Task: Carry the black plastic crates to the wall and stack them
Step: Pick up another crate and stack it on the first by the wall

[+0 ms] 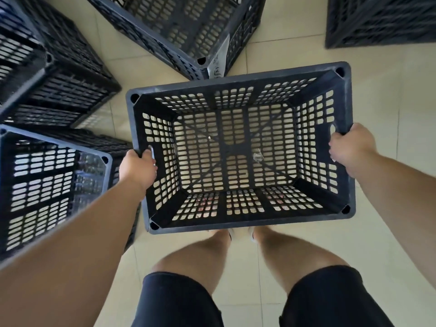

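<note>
Both hands [139, 166] [351, 147] tight round crate [236, 77] handles

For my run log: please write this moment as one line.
phase: carry | left hand: grips crate handle | right hand: grips opposite handle

looks like a storeroom: pale tiled floor [389, 95], black crates [59, 74] crowded left of and beyond the left grip [139, 165].
</note>
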